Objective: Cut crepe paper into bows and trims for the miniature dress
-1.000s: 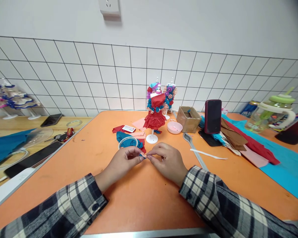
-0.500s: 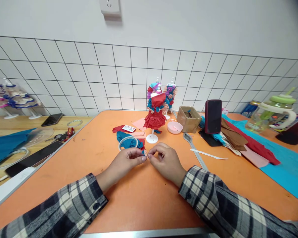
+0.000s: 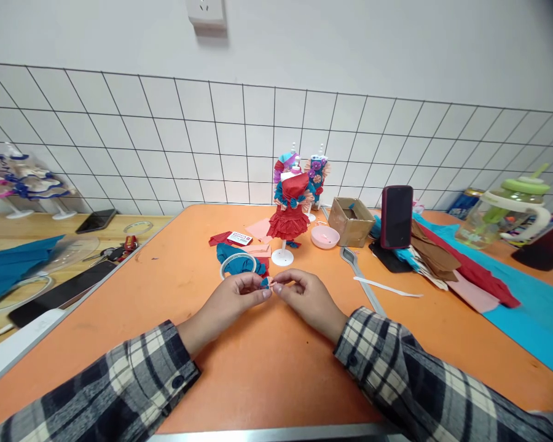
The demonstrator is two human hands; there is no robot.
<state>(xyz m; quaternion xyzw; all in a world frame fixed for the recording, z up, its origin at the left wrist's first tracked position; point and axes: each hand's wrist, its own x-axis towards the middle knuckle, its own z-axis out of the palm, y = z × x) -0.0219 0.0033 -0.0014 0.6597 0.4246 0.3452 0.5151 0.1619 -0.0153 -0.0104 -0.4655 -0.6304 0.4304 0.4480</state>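
Note:
My left hand (image 3: 230, 304) and my right hand (image 3: 306, 298) meet fingertip to fingertip over the orange table (image 3: 258, 374). Both pinch one tiny piece of blue and pink paper (image 3: 266, 283) between thumbs and forefingers. Just behind the hands lie a roll of clear tape (image 3: 236, 265) and blue and red paper scraps (image 3: 239, 261). Farther back stands a small mannequin in a red paper dress (image 3: 288, 215) on a white stand, with a second dressed mannequin (image 3: 317, 175) behind it.
A pink bowl (image 3: 324, 236), a cardboard box (image 3: 350, 220) and an upright phone (image 3: 396, 216) stand back right. Brown, red and blue paper sheets (image 3: 461, 267), a green-lidded bottle (image 3: 507, 212) and a ruler (image 3: 362, 276) lie right. Left table holds phones (image 3: 94, 221) and blue fabric.
Both hands stay pinched together on the small paper piece. The fingers have shifted slightly, turning the piece upward between the fingertips.

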